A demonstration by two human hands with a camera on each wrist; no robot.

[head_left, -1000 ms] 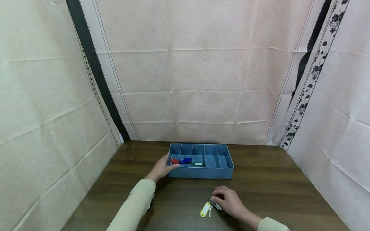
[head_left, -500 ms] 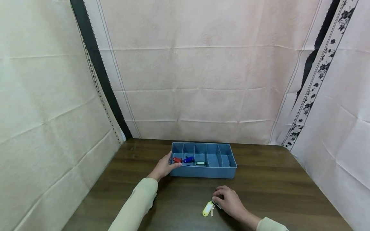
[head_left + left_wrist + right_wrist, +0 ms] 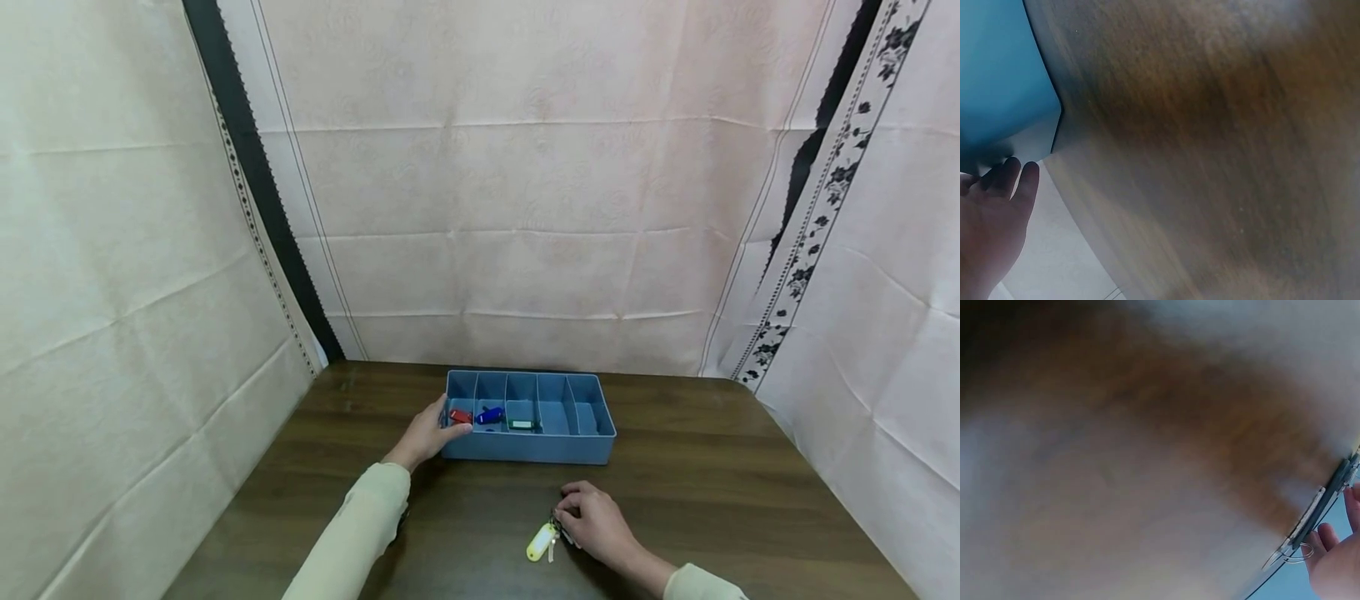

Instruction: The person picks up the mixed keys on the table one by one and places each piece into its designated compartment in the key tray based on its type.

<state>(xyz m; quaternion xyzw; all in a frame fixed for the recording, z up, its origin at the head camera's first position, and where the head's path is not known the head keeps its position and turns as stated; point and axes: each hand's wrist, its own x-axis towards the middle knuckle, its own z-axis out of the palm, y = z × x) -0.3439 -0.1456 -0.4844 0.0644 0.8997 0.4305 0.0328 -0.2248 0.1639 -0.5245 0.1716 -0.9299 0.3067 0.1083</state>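
A blue divided box (image 3: 528, 448) stands on the table, seen side-on in the left wrist view. My left hand (image 3: 426, 433) holds its left front corner, thumb over the front rim and fingers along the end wall. In the box's left compartments lie a red key tag (image 3: 461, 416), a blue key tag (image 3: 491, 415) and a green key tag (image 3: 521, 425). Nearer to me, my right hand (image 3: 596, 521) pinches a bunch of keys by its ring. From it hang a yellow tag (image 3: 540, 542), a small key (image 3: 551, 551) and a slim dark-and-silver piece (image 3: 1325, 503).
The brown wooden table (image 3: 675, 467) has rounded far corners. Pale cloth panels (image 3: 510, 183) enclose it at the back and both sides, with black strips (image 3: 262, 183) between panels. The two right-hand compartments (image 3: 588, 404) of the box hold nothing visible.
The view has shifted slightly, moving the scene a little to the right. My right hand has lifted the ring slightly, and the slim piece now hangs lower behind the fingers. The left hand stays on the box.
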